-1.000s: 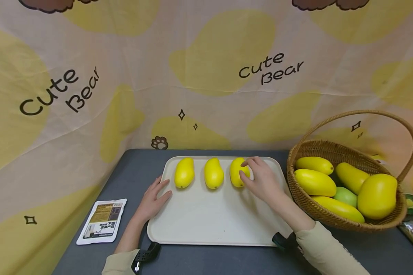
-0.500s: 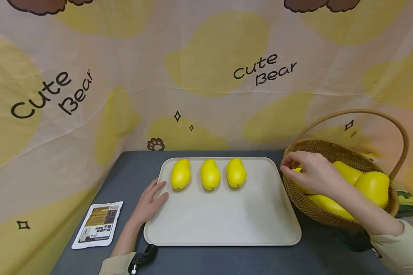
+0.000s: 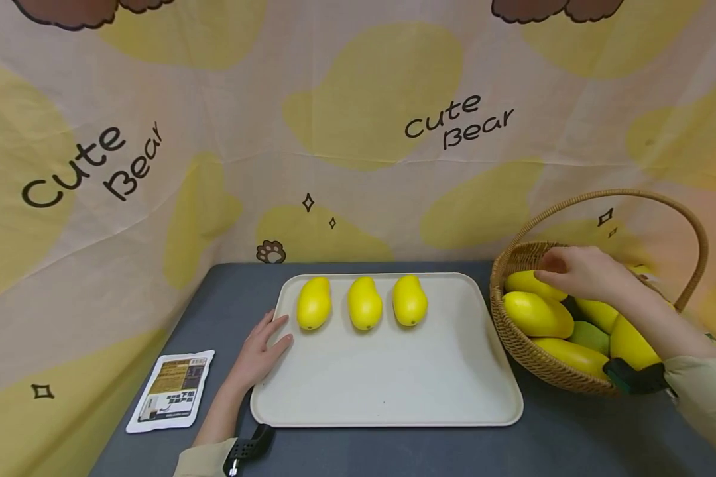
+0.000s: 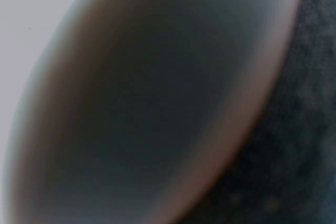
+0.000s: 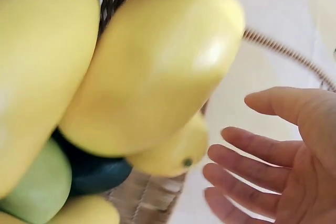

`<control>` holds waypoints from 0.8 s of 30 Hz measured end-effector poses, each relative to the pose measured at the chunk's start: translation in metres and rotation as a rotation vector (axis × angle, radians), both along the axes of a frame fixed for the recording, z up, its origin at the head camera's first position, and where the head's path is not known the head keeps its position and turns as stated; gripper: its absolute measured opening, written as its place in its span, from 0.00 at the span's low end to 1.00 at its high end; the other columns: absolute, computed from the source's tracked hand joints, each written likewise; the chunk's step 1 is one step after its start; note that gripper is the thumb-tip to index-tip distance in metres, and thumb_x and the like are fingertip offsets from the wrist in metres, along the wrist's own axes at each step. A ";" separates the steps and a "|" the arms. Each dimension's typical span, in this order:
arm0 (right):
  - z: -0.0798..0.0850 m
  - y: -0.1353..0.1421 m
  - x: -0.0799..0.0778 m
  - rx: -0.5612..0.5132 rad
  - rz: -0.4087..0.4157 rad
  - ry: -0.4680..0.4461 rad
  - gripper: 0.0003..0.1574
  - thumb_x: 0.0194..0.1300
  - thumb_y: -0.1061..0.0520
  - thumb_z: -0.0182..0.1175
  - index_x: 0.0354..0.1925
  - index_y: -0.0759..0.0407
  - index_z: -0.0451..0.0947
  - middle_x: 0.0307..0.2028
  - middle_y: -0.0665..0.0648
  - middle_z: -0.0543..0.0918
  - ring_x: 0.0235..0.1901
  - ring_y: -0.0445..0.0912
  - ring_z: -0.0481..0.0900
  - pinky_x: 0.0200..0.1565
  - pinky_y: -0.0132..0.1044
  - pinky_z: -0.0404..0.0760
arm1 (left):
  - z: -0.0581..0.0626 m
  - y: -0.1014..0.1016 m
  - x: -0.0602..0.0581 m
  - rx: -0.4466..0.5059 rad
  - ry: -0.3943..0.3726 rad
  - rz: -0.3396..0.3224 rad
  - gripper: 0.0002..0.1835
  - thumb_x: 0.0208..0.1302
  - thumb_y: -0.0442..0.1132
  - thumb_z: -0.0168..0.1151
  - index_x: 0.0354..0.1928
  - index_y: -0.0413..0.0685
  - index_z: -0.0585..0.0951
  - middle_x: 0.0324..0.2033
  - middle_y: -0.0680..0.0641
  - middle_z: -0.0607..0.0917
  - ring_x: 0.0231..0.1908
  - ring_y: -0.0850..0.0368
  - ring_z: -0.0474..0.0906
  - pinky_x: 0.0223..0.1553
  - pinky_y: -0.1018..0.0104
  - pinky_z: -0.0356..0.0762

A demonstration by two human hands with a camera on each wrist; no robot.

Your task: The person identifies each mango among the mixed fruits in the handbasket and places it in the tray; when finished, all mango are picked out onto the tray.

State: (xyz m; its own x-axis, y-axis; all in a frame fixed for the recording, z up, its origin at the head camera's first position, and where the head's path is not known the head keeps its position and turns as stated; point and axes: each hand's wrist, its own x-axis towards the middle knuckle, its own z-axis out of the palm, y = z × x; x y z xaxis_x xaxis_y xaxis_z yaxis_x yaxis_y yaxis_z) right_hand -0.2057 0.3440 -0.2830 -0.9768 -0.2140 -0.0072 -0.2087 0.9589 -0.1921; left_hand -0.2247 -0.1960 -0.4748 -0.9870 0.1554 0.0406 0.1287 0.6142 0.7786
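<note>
On the white tray (image 3: 388, 381), three yellow mangoes (image 3: 365, 303) stand in a row along the far side. My left hand (image 3: 261, 353) rests on the tray's left rim with its fingers spread. My right hand (image 3: 585, 273) is over the wicker basket (image 3: 516, 348) at the right, close above a yellow mango (image 3: 530, 283). In the right wrist view its fingers (image 5: 247, 148) are loosely extended beside a large mango (image 5: 152, 72), with nothing between them. Several yellow mangoes, a green fruit (image 3: 589, 336) and a dark green one (image 5: 100, 174) lie in the basket. A blurred close shape fills the left wrist view.
A white packet (image 3: 170, 391) with a printed label lies left of the tray on the dark grey table (image 3: 370, 454). The basket's tall handle (image 3: 626, 193) arches above the fruit. A patterned cloth (image 3: 358, 132) hangs behind the table.
My right hand has let go of the rightmost mango on the tray and moved right, over the basket. My left hand stays at the tray's rim.
</note>
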 end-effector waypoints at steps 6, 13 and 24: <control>-0.008 0.021 -0.015 0.032 -0.023 -0.179 0.40 0.71 0.38 0.52 0.54 0.77 0.72 0.44 0.69 0.81 0.41 0.62 0.79 0.40 0.54 0.78 | -0.002 0.000 -0.001 -0.009 0.007 0.001 0.30 0.71 0.46 0.57 0.71 0.43 0.66 0.75 0.39 0.51 0.73 0.37 0.43 0.67 0.33 0.45; -0.014 0.027 -0.021 -0.030 -0.041 -0.354 0.49 0.71 0.35 0.50 0.59 0.82 0.64 0.49 0.76 0.76 0.37 0.53 0.78 0.34 0.44 0.79 | 0.000 0.001 0.000 -0.009 0.003 0.005 0.30 0.71 0.45 0.57 0.71 0.43 0.66 0.75 0.38 0.51 0.73 0.37 0.43 0.67 0.34 0.45; -0.021 0.027 -0.024 -0.019 -0.034 -0.362 0.54 0.69 0.32 0.50 0.61 0.84 0.61 0.52 0.81 0.72 0.38 0.57 0.79 0.35 0.45 0.79 | 0.000 0.001 0.000 -0.003 0.002 0.010 0.30 0.71 0.45 0.58 0.70 0.42 0.66 0.75 0.38 0.51 0.73 0.37 0.43 0.67 0.34 0.45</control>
